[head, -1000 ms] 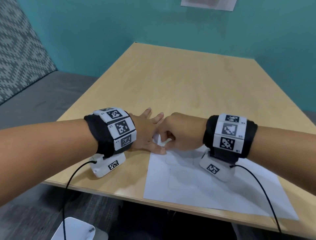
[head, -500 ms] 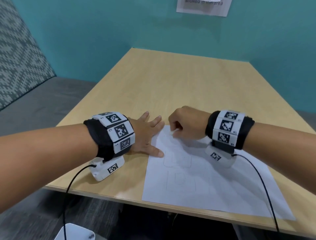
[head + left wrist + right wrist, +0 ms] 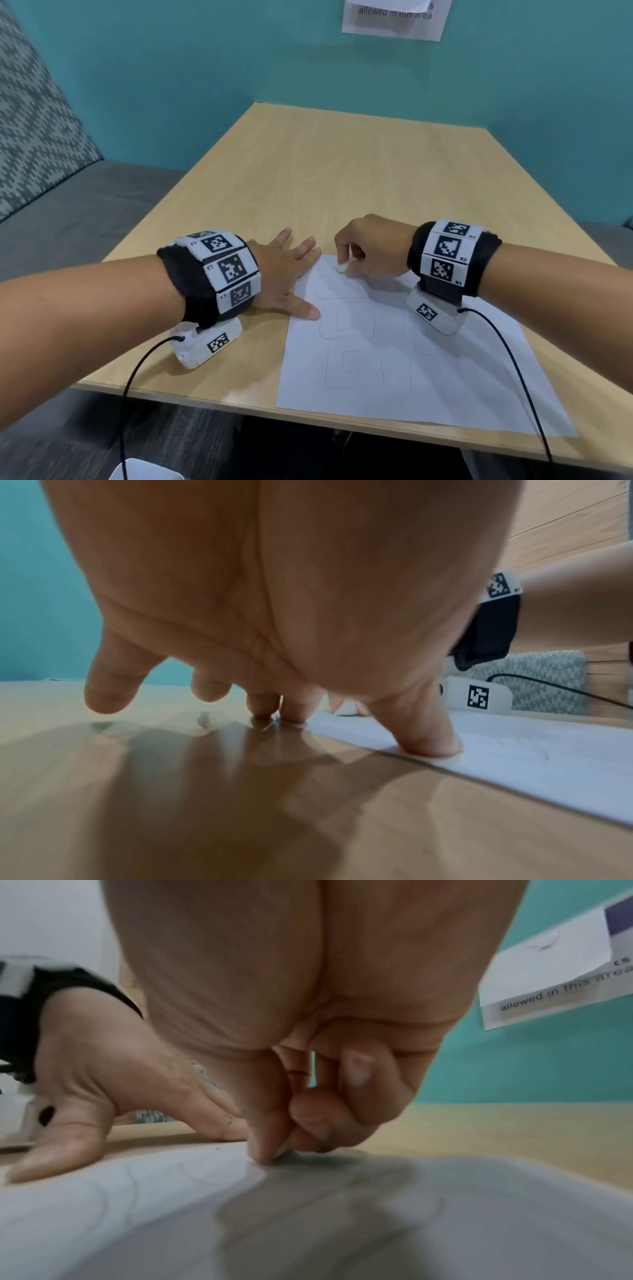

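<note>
While my eraser [image 3: 343, 266] touches the paper [image 3: 479, 394] near its far left corner, pinched between thumb and fingers of my right hand [image 3: 373, 246], I judge the step is rubbing out the faint pencil shapes. Its long axis lies almost flat, across the sheet, the free end pointing toward my left hand [image 3: 281, 274], which presses the paper's left edge with straight fingers on the table [image 3: 342, 171]. Next I should rub in short strokes toward the squares nearer me, lightly, so the sheet does not wrinkle.
</note>
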Motion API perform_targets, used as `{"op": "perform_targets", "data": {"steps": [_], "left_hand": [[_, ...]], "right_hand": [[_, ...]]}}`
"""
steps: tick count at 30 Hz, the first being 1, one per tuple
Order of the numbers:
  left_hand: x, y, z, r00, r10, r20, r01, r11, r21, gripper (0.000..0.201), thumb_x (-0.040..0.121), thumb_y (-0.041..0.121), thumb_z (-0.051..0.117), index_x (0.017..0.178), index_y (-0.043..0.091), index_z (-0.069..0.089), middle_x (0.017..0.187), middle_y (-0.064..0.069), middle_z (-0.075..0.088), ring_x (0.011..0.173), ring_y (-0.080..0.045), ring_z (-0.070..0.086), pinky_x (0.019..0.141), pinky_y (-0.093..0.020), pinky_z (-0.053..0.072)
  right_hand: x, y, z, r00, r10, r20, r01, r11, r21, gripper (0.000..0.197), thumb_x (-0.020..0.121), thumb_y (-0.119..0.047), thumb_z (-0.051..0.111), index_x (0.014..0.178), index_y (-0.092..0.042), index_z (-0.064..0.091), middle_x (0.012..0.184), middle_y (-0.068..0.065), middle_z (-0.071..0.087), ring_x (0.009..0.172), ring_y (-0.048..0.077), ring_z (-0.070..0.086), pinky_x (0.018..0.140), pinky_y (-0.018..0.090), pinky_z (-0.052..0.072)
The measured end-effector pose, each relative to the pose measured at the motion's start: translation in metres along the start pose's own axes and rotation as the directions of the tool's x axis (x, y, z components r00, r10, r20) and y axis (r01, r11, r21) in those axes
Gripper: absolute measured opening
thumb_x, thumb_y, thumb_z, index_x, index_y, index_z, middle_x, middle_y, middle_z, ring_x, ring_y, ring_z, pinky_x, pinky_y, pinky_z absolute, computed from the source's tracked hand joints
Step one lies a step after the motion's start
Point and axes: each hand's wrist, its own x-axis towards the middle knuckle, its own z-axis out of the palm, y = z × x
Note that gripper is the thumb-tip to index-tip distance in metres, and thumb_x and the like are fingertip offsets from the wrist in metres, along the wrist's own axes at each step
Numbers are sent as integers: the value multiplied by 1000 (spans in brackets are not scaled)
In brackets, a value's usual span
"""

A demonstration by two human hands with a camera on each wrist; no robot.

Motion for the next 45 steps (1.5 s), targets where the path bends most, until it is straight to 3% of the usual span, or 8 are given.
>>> {"op": "perform_targets", "data": {"steps": [8, 13, 17, 22, 26, 30, 40, 45], "left_hand": [[5, 7, -6, 995, 87, -47, -88, 996, -22, 104, 85, 81, 37, 156, 29, -18, 161, 13, -26, 151, -25, -19, 118, -61, 11], [6, 7, 0, 994, 94, -59, -97, 994, -41, 93, 82, 83, 39, 157, 32, 20, 163, 15, -19, 149, -27, -25, 116, -66, 4], [8, 9, 1, 994, 71, -79, -74, 997, -36, 109, 78, 85, 39, 156, 32, -16, 162, 14, -25, 148, -28, -26, 115, -68, 2], [7, 9, 0, 996, 73, -51, -75, 996, -38, 93, 82, 83, 38, 157, 31, 20, 163, 11, -23, 147, -28, -29, 116, -67, 1], [9, 9, 2, 995, 76, -68, -80, 996, -48, 108, 78, 85, 39, 156, 33, -15, 161, 15, -26, 148, -28, -26, 115, -67, 4], [7, 9, 0, 996, 72, -60, -76, 995, -59, 97, 82, 82, 41, 158, 33, 8, 162, 11, -27, 148, -27, -27, 116, -66, 3], [9, 8, 2, 995, 68, -71, -72, 995, -63, 108, 79, 84, 42, 157, 32, -12, 161, 10, -27, 149, -27, -25, 116, -66, 5], [9, 9, 2, 997, 48, -64, -50, 998, -28, 111, 79, 86, 38, 156, 29, -19, 161, 12, -28, 149, -26, -25, 116, -66, 6]], "right_hand": [[1, 0, 2, 998, -26, -50, 25, 999, -22, 4, 82, -17, 69, 86, -15, 67, 65, -14, 51, 63, 10, 50, 60, 22, 37], [-12, -28, 12, 979, -193, 62, 193, 981, 7, 12, 82, -16, 70, 93, -11, 70, 65, -17, 47, 60, 1, 45, 59, 18, 38], [1, -12, -2, 999, -39, 5, 39, 998, -56, 10, 82, -16, 69, 91, -12, 68, 77, 0, 65, 69, 16, 56, 67, 28, 45], [-13, -36, 13, 979, -160, 128, 167, 985, -46, 12, 86, -19, 65, 94, -10, 65, 67, -11, 48, 61, 7, 46, 61, 23, 39], [-4, -19, 1, 997, -38, 66, 46, 992, -121, 10, 88, -18, 63, 93, -10, 63, 76, -3, 54, 73, 20, 56, 70, 33, 49], [-15, -37, 11, 975, -156, 159, 173, 980, -98, 12, 89, -18, 59, 94, -9, 65, 72, -5, 52, 70, 18, 53, 68, 31, 48], [-17, -28, 11, 982, -117, 148, 125, 991, -45, 11, 88, -18, 62, 82, -18, 52, 67, -14, 48, 61, 5, 47, 60, 21, 38], [-5, -9, -3, 999, 15, 47, -11, 997, -82, 11, 85, -16, 61, 89, -7, 65, 81, 6, 67, 72, 23, 58, 70, 35, 50]]}}
